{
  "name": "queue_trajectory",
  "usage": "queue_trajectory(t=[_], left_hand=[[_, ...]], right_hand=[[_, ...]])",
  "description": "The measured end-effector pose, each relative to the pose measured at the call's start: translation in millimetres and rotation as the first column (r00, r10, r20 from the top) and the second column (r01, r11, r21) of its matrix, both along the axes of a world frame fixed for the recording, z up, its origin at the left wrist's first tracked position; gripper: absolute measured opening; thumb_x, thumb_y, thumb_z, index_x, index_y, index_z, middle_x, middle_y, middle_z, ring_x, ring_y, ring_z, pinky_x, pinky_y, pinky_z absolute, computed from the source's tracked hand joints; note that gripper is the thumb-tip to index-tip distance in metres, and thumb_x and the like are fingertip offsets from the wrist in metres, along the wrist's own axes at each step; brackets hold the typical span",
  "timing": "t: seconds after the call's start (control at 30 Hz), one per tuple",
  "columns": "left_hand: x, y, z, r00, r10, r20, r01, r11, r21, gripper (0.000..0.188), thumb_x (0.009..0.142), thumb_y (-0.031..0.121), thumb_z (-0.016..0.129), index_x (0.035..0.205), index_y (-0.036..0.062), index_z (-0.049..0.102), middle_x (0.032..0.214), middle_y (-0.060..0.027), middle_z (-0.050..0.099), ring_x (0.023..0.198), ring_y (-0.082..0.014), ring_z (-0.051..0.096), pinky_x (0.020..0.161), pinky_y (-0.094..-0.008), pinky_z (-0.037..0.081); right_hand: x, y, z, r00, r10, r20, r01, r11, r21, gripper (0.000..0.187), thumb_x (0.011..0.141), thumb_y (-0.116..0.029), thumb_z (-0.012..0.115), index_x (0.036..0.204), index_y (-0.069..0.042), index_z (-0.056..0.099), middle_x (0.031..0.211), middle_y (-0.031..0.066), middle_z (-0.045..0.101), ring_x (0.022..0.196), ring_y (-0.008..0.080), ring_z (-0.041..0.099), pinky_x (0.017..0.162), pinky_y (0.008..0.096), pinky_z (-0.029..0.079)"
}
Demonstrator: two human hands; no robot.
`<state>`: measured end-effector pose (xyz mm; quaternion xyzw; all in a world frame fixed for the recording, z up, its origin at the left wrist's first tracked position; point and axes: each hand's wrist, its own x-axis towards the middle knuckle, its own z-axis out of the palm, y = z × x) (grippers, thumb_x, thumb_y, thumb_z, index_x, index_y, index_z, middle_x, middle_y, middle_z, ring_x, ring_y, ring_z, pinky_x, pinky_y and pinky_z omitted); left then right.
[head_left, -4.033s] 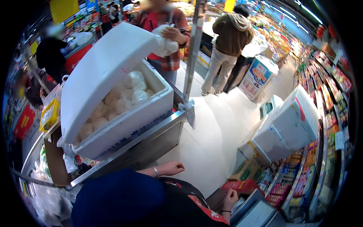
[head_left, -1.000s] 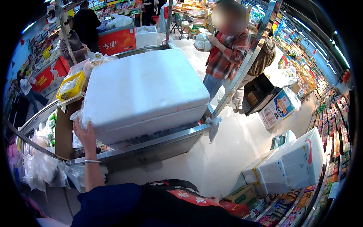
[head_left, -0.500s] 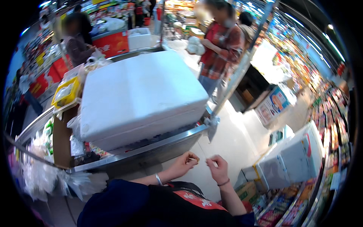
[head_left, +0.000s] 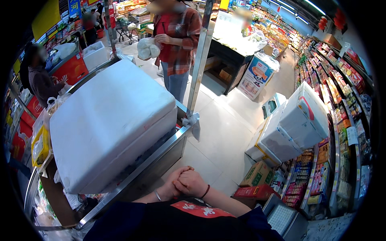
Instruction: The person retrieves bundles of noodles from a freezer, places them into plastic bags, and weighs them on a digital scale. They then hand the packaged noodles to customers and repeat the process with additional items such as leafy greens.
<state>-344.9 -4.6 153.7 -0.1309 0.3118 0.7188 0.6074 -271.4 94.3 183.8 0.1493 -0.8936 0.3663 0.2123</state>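
My left hand [head_left: 171, 184], with a silver bracelet at the wrist, is closed in front of my dark apron [head_left: 161, 213]. Folded over it is my right hand [head_left: 192, 183], a dark red band on its wrist, its fingers wrapped round the left. No object shows in either hand. Nearest to them is the metal-edged stall counter [head_left: 150, 160], on which a big white foam box [head_left: 112, 124] sits ahead and to the left. The hands stay apart from both.
A metal post [head_left: 200, 60] rises at the counter's corner, with a plastic bag [head_left: 192, 120] tied there. Beyond it stands a person in a plaid shirt [head_left: 185, 36] holding a bag. Stacked foam boxes [head_left: 295, 120], a carton [head_left: 257, 174] and shelves line the right; a scale [head_left: 279, 219] is close by.
My hands, apart with fingers curled before, have come together and clasped. The view has turned right, so the foam box and counter sit further left.
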Motion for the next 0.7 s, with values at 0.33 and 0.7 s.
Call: queue_trajectory(t=[0.33, 0.7], left_hand=[[-10.8, 34.1, 6.1, 0.997, -0.021, -0.074, 0.023, 1.000, 0.018, 0.023, 0.094, 0.027, 0.049, 0.091, 0.0063, 0.058, 0.083, -0.0037, 0.060, 0.079, -0.0145, 0.060, 0.071, -0.0288, 0.050], [-10.1, 69.5, 8.4, 0.968, 0.251, -0.027, -0.251, 0.968, 0.003, 0.023, 0.091, 0.029, 0.055, 0.087, 0.0061, 0.058, 0.079, -0.0044, 0.059, 0.073, -0.0160, 0.059, 0.068, -0.0304, 0.050]], right_hand=[[-13.4, 25.3, 0.0, 0.992, -0.088, -0.094, 0.084, 0.995, -0.046, 0.027, 0.084, -0.017, 0.060, 0.061, -0.004, 0.055, 0.065, 0.0117, 0.058, 0.061, 0.0295, 0.057, 0.063, 0.0380, 0.046], [-33.1, 73.2, 3.9, 0.984, 0.179, -0.004, -0.179, 0.982, -0.055, 0.029, 0.088, -0.022, 0.058, 0.065, -0.004, 0.059, 0.070, 0.0113, 0.060, 0.068, 0.0304, 0.058, 0.067, 0.0395, 0.046]])
